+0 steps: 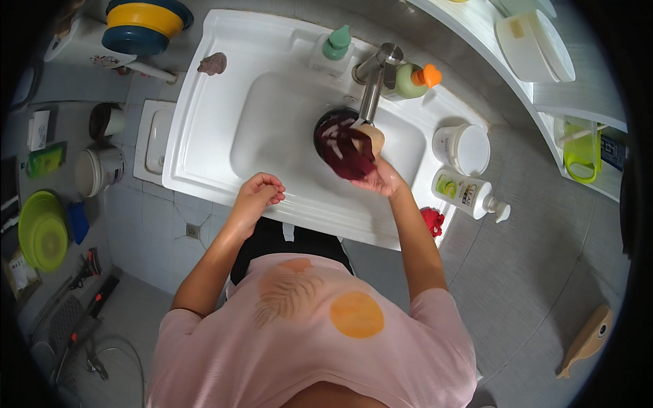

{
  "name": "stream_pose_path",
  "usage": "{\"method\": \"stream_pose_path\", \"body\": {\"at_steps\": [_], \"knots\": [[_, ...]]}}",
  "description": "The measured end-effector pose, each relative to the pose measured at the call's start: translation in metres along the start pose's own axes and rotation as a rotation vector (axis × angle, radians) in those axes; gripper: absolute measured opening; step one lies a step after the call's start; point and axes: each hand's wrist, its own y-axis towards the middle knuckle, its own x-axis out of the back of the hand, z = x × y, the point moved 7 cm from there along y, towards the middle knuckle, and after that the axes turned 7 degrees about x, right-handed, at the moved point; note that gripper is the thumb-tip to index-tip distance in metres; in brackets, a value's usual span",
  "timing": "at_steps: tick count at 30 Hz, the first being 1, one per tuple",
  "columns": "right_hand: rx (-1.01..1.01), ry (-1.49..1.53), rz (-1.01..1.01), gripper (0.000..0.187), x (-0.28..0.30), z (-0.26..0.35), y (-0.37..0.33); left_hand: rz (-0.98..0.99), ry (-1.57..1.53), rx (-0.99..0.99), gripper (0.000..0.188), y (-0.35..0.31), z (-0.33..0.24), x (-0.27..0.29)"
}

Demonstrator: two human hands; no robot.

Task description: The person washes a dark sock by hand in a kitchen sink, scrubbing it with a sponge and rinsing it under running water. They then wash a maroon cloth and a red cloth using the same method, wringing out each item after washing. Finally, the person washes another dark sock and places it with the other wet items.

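Observation:
My right hand (382, 179) grips a dark red, glossy item (350, 151) with a tan part on its right side; its exact kind I cannot make out. It is held tilted below the spout of the metal faucet (371, 95), over the white sink basin (262, 129). Behind it shows the rim of a dark round thing (324, 122), mostly hidden. Above the sink's front edge, my left hand (257, 196) has its fingers curled in, with nothing visible in them.
Around the faucet stand a green-topped pump bottle (337, 44) and an orange-topped green bottle (411, 80). A white tub (462, 148), a white pump bottle (466, 193) and a red scrunchie (432, 221) are at the right. A shell-like piece (212, 64) lies far left. A white shelf (490, 51) overhangs the right.

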Motion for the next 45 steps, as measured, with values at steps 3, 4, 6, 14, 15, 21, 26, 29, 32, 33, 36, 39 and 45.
{"method": "stream_pose_path", "body": {"at_steps": [3, 4, 6, 14, 15, 21, 26, 29, 32, 33, 36, 39, 45], "knots": [[0.207, -0.864, -0.612, 0.059, 0.04, 0.033, 0.005, 0.004, -0.005, -0.006, 0.008, -0.004, 0.006, 0.006], [0.454, -1.199, -0.701, 0.058, 0.059, 0.046, 0.007, -0.001, 0.006, -0.008, 0.008, -0.006, 0.004, 0.005], [0.661, -1.391, -0.757, 0.056, 0.062, 0.048, 0.009, -0.041, 0.004, 0.003, 0.008, -0.01, 0.009, 0.012], [0.201, -1.157, -0.794, 0.046, 0.048, 0.053, 0.055, -0.077, -0.003, -0.031, 0.009, -0.01, 0.004, 0.014], [0.178, -0.921, -0.718, 0.04, 0.044, 0.047, 0.056, -0.08, -0.007, -0.04, 0.009, -0.011, 0.004, 0.014], [0.623, -0.472, -0.525, 0.026, 0.004, 0.053, 0.002, -0.066, 0.023, -0.049, 0.009, -0.011, 0.005, 0.005], [0.734, -0.405, -0.562, 0.042, -0.015, 0.069, -0.093, 0.039, 0.148, -0.203, 0.018, -0.001, 0.01, -0.017], [0.847, -0.381, -0.372, 0.047, -0.039, 0.08, -0.144, 0.068, 0.383, -0.502, 0.047, -0.013, -0.025, -0.063], [0.908, -0.403, -0.199, 0.051, -0.059, 0.086, -0.185, 0.125, 0.676, -0.871, 0.079, -0.038, -0.079, -0.125], [0.96, -0.393, -0.151, 0.051, -0.06, 0.087, -0.195, 0.26, 0.608, -0.859, 0.081, -0.035, -0.083, -0.141], [1.054, -0.322, -0.012, 0.05, -0.073, 0.092, -0.213, 0.632, 0.545, -0.605, 0.065, -0.027, -0.079, -0.174], [1.121, -0.865, -0.277, 0.056, -0.097, 0.117, -0.223, 0.727, 0.608, -0.517, 0.032, -0.019, -0.09, -0.184], [1.097, -0.68, -0.175, 0.052, -0.109, 0.133, -0.214, 0.53, 0.492, -0.539, 0.033, -0.002, -0.116, -0.182]]}}
